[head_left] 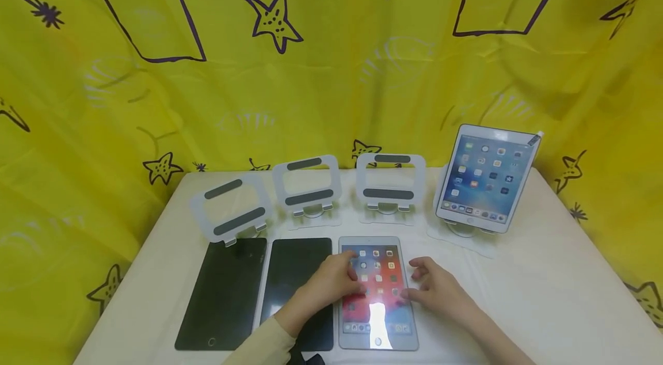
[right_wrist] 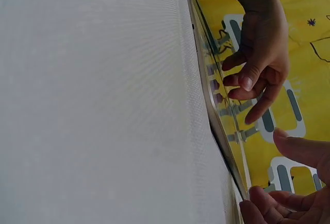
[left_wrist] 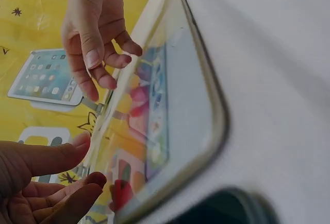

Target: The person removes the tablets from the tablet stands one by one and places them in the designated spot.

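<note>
A white-framed tablet (head_left: 378,342) with a lit red-and-blue screen lies face up at the front of the table. My left hand (head_left: 336,278) hovers over its left half, thumb and fingers spread apart with nothing between them; the left wrist view shows the same gap at this hand (left_wrist: 46,183). At the tablet's right side is my right hand (head_left: 437,290), fingertips right by the long edge. In the right wrist view the right hand (right_wrist: 294,183) has its thumb well away from its fingers. Two dark-screened tablets, one black (head_left: 223,296) and one beside it (head_left: 295,267), lie to the left.
Three white stands with grey pads, a left one (head_left: 233,218), a middle one (head_left: 309,198) and another (head_left: 391,193), line the back of the table (head_left: 559,296). At back right, a lit tablet (head_left: 487,178) leans on a stand. A yellow patterned curtain (head_left: 331,94) hangs behind.
</note>
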A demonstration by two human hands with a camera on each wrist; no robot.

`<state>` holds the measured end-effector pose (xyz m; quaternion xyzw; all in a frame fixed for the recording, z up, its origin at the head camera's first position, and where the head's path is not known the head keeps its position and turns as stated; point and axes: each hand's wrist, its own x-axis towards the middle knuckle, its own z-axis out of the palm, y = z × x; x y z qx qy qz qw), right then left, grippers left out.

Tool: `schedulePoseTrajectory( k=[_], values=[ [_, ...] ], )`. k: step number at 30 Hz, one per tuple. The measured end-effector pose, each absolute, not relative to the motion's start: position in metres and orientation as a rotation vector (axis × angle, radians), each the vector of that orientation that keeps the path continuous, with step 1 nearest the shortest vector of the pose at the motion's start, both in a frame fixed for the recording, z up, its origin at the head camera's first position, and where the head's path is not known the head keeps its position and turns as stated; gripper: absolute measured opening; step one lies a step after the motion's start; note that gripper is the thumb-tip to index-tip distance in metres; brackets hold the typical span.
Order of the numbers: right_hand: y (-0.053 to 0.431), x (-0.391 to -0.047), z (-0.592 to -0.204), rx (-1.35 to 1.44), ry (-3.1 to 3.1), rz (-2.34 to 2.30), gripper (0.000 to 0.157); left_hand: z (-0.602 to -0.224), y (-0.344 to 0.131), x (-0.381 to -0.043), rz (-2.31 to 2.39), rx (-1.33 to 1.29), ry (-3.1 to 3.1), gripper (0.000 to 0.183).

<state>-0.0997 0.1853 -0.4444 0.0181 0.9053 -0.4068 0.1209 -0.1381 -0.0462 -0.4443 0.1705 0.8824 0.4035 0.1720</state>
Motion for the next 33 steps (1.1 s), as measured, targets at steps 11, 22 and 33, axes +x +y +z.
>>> schedulePoseTrajectory(
  k=[11,22,33],
  values=[
    [0.190,-0.111,-0.439,-0.076,2.642,-1.430,0.061,-0.445,-0.023,-0.149,1.422,0.452,2.383,0.061],
    [0.203,-0.121,-0.438,-0.038,2.842,-1.589,0.059,-0.437,0.006,-0.167,1.622,0.413,2.314,0.060],
    [0.216,-0.136,-0.437,0.163,2.957,-1.931,0.061,-0.424,0.035,-0.188,1.769,0.367,2.408,0.071]
  ],
)
